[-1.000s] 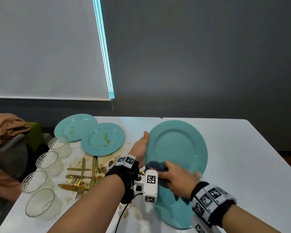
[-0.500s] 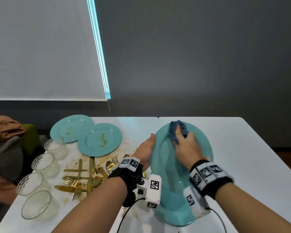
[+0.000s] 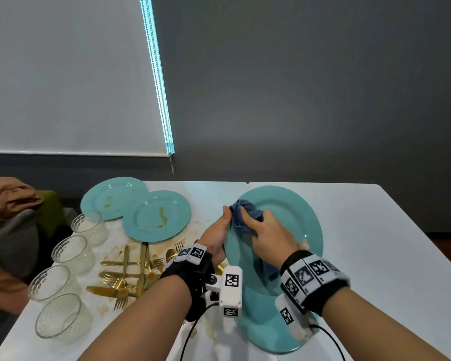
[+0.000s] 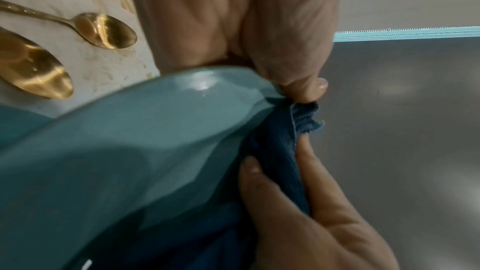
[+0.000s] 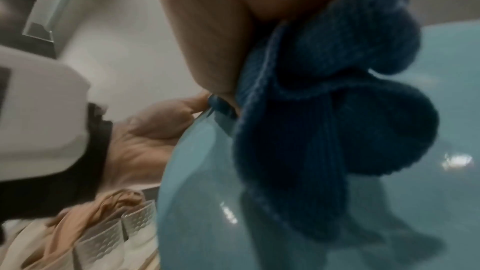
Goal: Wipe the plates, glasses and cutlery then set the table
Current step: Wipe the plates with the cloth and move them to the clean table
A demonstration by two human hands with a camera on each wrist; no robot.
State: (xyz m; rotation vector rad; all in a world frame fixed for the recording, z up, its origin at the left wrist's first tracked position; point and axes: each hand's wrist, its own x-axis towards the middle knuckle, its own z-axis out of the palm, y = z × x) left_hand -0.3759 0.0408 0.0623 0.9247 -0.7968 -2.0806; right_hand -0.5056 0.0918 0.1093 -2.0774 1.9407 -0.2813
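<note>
A large teal plate (image 3: 292,222) is held tilted above the white table (image 3: 375,243). My left hand (image 3: 218,231) grips its left rim, thumb on top. My right hand (image 3: 266,231) holds a bunched dark blue cloth (image 3: 244,217) and presses it on the plate's upper left part, next to the left thumb. The left wrist view shows the plate rim (image 4: 155,130), the cloth (image 4: 283,141) and the left thumb pressing the rim. The cloth (image 5: 324,120) lies on the plate (image 5: 207,192) in the right wrist view.
Two stained teal plates (image 3: 113,198) (image 3: 156,216) lie at the back left. Several ribbed glasses (image 3: 72,250) line the left edge. Gold cutlery (image 3: 130,272) lies piled on a smeared patch. Clothing (image 3: 8,225) hangs over a chair at far left.
My right hand moved the cloth from the plate's lower left up to its top edge, then down-left to beside the left thumb. The left hand kept its grip on the rim.
</note>
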